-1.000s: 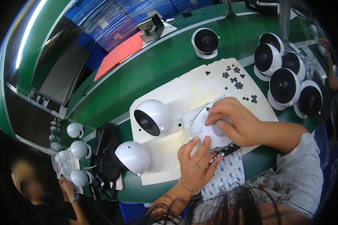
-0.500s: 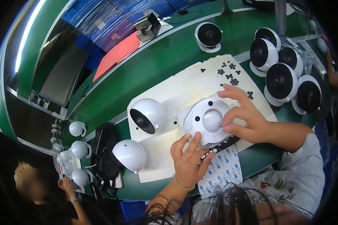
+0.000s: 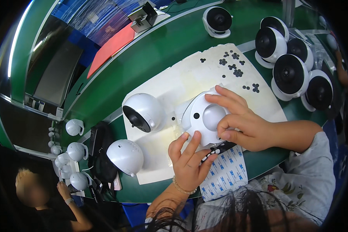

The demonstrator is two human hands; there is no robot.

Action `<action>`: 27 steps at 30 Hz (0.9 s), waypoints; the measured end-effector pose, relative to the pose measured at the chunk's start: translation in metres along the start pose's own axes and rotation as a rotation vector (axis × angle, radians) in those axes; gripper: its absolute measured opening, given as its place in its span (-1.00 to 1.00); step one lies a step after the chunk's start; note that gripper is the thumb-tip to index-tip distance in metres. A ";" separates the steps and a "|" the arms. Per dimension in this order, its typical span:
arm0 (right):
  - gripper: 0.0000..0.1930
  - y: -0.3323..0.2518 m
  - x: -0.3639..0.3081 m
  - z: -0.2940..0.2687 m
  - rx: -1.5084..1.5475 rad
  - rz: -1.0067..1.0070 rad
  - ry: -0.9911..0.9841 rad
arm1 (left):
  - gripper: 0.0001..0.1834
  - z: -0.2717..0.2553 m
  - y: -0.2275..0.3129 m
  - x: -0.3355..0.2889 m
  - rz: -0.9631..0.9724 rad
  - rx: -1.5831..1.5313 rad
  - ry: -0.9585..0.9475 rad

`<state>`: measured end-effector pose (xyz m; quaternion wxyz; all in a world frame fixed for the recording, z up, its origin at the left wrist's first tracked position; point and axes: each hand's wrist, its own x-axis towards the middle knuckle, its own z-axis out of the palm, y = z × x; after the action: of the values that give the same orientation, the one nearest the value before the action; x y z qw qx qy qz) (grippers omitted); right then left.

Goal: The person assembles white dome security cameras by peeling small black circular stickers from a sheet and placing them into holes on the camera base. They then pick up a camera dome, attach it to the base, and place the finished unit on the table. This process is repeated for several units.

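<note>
A white camera base (image 3: 201, 129) with a round hollow lies on the cream board (image 3: 158, 77) in front of me. One black round pad (image 3: 196, 115) shows on its face. My left hand (image 3: 190, 158) rests two fingertips on the base's near edge; its thumb and other fingers pinch a black strip with white dots (image 3: 217, 150). My right hand (image 3: 239, 120) lies over the base's right side, an outstretched finger on its upper edge. Its thumb and bent finger meet by the hollow; anything between them is hidden. Two white ball-shaped cameras (image 3: 145, 112) stand left of the base.
Loose black pads (image 3: 236, 63) lie at the board's far right. Several white cameras with black fronts (image 3: 290, 77) crowd the right side; another camera (image 3: 217, 21) stands at the back. A printed backing sheet (image 3: 226, 178) lies near me. A black bag (image 3: 102, 154) and a co-worker (image 3: 34, 193) are left.
The view has shifted, moving the scene slightly left and up. My right hand's outstretched finger now covers the base's upper black pad. The left hand still pinches the strip.
</note>
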<state>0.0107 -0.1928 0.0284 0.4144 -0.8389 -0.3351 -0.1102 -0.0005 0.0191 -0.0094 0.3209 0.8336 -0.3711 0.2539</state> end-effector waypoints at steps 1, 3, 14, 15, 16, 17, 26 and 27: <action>-0.93 -0.001 0.000 0.001 0.000 0.001 0.003 | -0.79 -0.001 0.000 -0.001 -0.001 0.001 -0.003; -0.93 -0.002 0.000 0.002 -0.004 -0.003 0.013 | -0.79 -0.002 -0.001 -0.001 -0.003 0.004 -0.004; -0.87 0.006 -0.010 0.004 -0.340 -0.234 0.123 | -0.81 -0.001 -0.001 -0.002 0.017 0.017 -0.016; -0.85 0.006 -0.012 0.004 -0.458 -0.275 0.151 | -0.81 -0.001 -0.001 -0.002 0.009 0.021 -0.016; -0.83 0.005 -0.015 0.005 -0.576 -0.315 0.180 | -0.82 -0.001 -0.001 -0.002 0.001 0.024 -0.017; -0.81 0.003 -0.018 0.006 -0.695 -0.355 0.209 | -0.82 -0.001 0.000 -0.002 -0.006 0.027 -0.019; -0.62 -0.010 -0.026 -0.003 -0.264 -0.251 0.166 | -0.82 -0.005 0.003 -0.002 -0.039 -0.047 -0.031; -0.63 -0.010 -0.026 -0.004 -0.253 -0.231 0.157 | -0.82 -0.004 0.003 -0.001 -0.029 -0.044 -0.035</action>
<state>-0.0155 -0.2040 0.0253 0.3152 -0.8290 -0.3794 -0.2636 -0.0043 0.0214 -0.0062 0.3362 0.8360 -0.3699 0.2263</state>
